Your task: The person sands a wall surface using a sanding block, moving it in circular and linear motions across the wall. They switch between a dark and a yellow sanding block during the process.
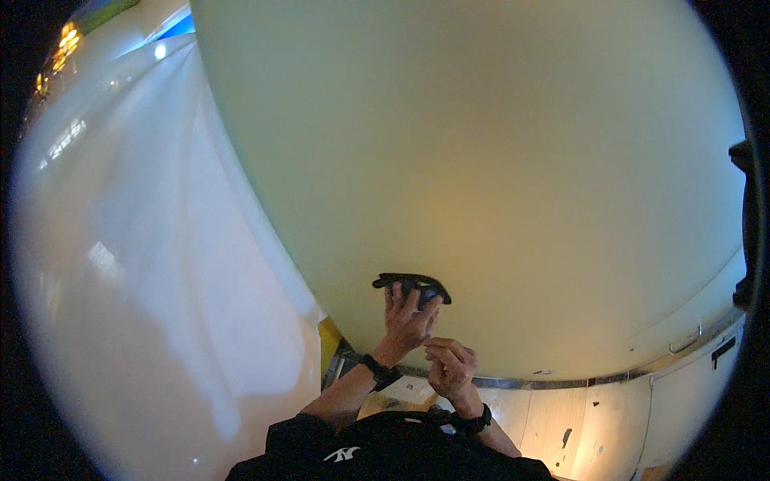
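The left hand [411, 321] has its fingers spread over a black, flat, dark-edged item [435, 285] before the broad, smooth, pale green panel [513, 176], apparently to steady it, though whether it grips or merely presses cannot be told. The right hand [451, 365] sits just below, fingers curled, any pinch unconfirmed. A glossy white sheet [176, 200] bounds the panel's left edge; room for movement extends upward and rightward.

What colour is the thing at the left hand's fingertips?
The thing at the left hand is mostly black; the head view shows it best.
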`<action>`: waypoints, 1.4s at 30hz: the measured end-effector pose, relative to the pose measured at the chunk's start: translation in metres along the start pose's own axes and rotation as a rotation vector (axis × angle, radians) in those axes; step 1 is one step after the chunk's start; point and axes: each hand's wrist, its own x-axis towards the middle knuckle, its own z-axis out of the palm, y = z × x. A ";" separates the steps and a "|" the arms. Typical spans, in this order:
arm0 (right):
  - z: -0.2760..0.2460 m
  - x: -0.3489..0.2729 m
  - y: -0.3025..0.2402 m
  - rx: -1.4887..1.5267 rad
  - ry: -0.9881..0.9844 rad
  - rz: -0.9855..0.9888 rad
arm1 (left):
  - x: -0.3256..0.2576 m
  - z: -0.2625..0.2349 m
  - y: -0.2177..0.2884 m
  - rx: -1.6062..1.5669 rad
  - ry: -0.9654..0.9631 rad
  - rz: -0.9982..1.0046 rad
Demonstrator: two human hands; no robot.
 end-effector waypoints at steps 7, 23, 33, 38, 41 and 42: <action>0.015 -0.001 -0.007 -0.016 -0.114 0.057 | 0.065 -0.070 -0.076 0.172 0.206 -0.248; 0.055 0.015 -0.024 0.058 -0.127 0.027 | 0.097 -0.109 -0.152 0.259 0.307 -0.351; 0.078 0.006 -0.030 0.021 -0.137 0.059 | -0.066 -0.061 -0.100 0.161 0.109 -0.621; 0.091 0.002 -0.030 -0.001 -0.176 0.054 | -0.056 -0.078 -0.117 0.074 0.257 -0.574; 0.095 0.009 -0.037 -0.002 -0.155 -0.070 | -0.034 -0.094 -0.111 -0.005 0.288 -0.573; 0.097 0.015 -0.043 0.003 -0.168 -0.081 | -0.019 -0.102 -0.108 -0.028 0.306 -0.564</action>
